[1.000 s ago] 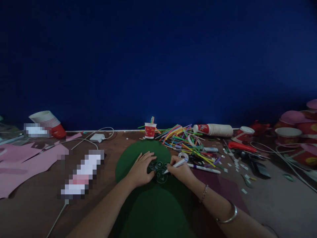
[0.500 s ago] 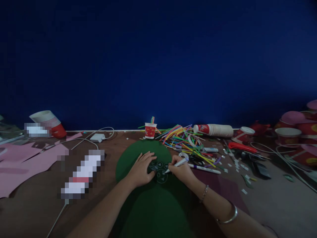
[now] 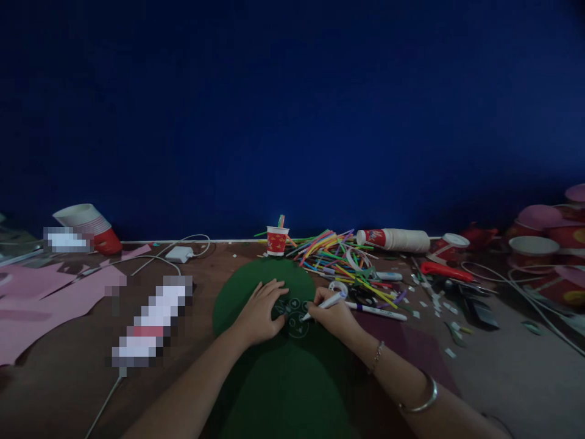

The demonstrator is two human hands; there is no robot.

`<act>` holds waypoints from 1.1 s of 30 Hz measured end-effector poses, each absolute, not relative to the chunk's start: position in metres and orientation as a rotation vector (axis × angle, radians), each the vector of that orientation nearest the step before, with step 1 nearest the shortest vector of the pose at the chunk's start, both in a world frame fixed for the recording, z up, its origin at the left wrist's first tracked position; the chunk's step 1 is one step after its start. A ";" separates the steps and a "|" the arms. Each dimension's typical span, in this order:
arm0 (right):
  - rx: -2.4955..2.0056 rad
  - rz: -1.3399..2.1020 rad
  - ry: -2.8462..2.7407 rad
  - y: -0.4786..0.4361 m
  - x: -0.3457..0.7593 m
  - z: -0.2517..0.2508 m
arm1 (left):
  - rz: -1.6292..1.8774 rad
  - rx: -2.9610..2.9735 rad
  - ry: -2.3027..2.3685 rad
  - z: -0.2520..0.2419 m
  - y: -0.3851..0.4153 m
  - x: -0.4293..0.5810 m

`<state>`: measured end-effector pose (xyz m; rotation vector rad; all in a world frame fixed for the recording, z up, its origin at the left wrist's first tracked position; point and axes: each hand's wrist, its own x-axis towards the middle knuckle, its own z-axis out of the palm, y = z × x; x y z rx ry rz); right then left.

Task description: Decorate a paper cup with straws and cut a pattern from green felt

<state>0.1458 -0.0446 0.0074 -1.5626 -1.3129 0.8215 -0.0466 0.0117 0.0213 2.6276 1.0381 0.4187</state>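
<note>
A green sheet of paper with a rounded top (image 3: 260, 274) lies on the table in front of me. My left hand (image 3: 262, 314) rests flat on it, fingers spread. Between my hands is a pale line drawing (image 3: 298, 329) of a round face with small circles above it. My right hand (image 3: 331, 312) grips a white marker (image 3: 329, 301), its tip down on the face drawing. Another white marker with a purple band (image 3: 379, 311) lies just beyond my right wrist, near a roll of tape (image 3: 338, 288).
Colourful straws or sticks (image 3: 329, 250) are heaped behind the paper, beside a red paper cup (image 3: 276, 241). A cup stack (image 3: 393, 239) lies on its side. Red-handled scissors (image 3: 445, 271) and paper scraps are at right; pink paper (image 3: 77, 299) and a blurred-out device (image 3: 153, 320) are at left.
My right hand has shifted very slightly left with the marker, whose tip has moved a little down and left on the drawing. My left hand stays in place.
</note>
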 end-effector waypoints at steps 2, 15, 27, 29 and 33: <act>-1.577 0.793 -1.327 -0.044 0.146 0.007 | 0.413 2.631 1.040 0.021 0.012 -0.047; -1.552 0.857 -1.287 -0.044 0.148 0.008 | 0.400 2.648 1.032 0.022 0.012 -0.046; -1.571 0.784 -1.345 -0.043 0.148 0.002 | 0.391 2.628 1.044 0.024 0.010 -0.046; -1.581 0.794 -1.331 -0.043 0.148 0.003 | 0.391 2.628 1.047 0.024 0.011 -0.045; -1.594 0.782 -1.289 -0.043 0.148 0.004 | 0.410 2.630 1.037 0.022 0.012 -0.046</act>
